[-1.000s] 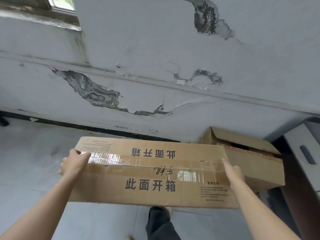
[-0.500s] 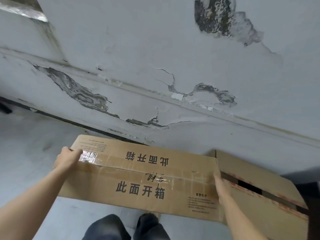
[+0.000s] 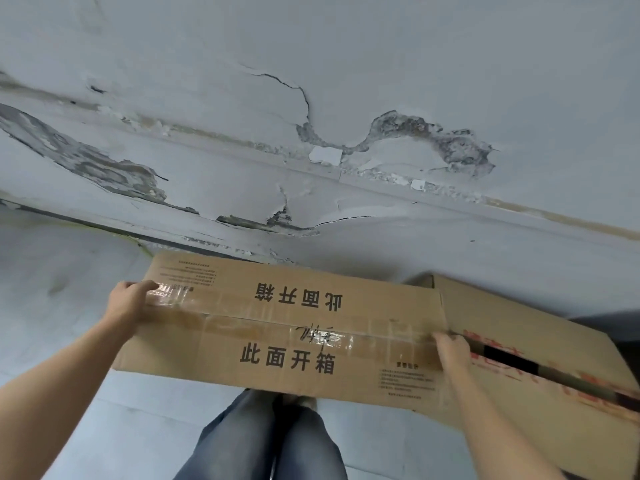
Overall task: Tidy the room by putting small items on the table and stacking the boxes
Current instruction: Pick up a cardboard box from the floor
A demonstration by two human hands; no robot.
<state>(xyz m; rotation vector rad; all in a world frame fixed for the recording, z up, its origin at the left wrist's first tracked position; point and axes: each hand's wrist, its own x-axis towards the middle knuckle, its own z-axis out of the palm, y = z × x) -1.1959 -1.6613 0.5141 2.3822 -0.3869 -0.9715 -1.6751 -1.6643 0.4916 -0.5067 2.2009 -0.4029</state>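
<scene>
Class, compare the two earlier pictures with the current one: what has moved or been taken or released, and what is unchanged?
The taped carton has been carried nearer the cracked wall and the second carton on the right, whose left end it now overlaps in view. Nothing was taken or released: the left hand and right hand keep the same grip on its two ends.

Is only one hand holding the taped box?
No, the left hand grips the left end of the taped box and the right hand grips its right end.
</scene>
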